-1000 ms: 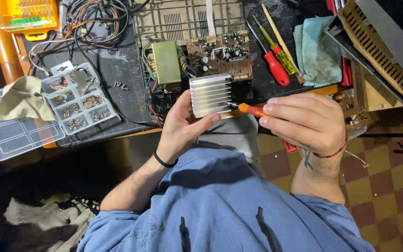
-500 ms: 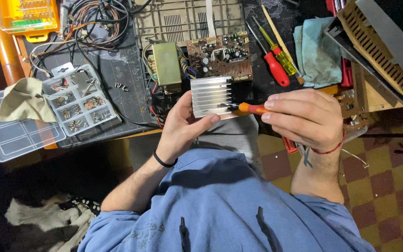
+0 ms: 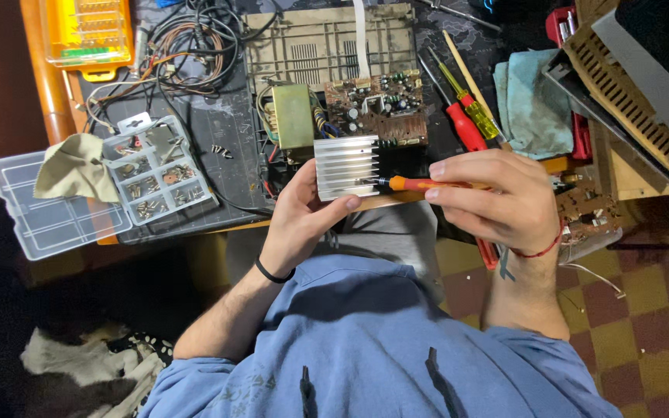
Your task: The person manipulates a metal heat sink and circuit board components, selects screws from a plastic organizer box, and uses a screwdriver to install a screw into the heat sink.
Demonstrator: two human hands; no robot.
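My left hand (image 3: pixel 303 217) grips a ribbed silver heat sink (image 3: pixel 346 166) from below, thumb against its lower edge. My right hand (image 3: pixel 497 197) holds an orange-handled screwdriver (image 3: pixel 420 184) sideways, with its dark tip against the heat sink's right side. Just behind the heat sink lies a brown circuit board (image 3: pixel 373 108) with a greenish transformer block (image 3: pixel 294 118) beside it on a black mat.
A clear compartment box (image 3: pixel 152 170) with several small screws and parts stands at left, a beige cloth (image 3: pixel 75 166) beside it. Red and yellow screwdrivers (image 3: pixel 470 116), a teal cloth (image 3: pixel 532 104), tangled wires (image 3: pixel 187 39) and a grey slotted casing (image 3: pixel 636 93) lie around. Checkered floor shows at right.
Both hands and the heat sink have stayed nearly in place; the right hand has shifted slightly on the screwdriver.
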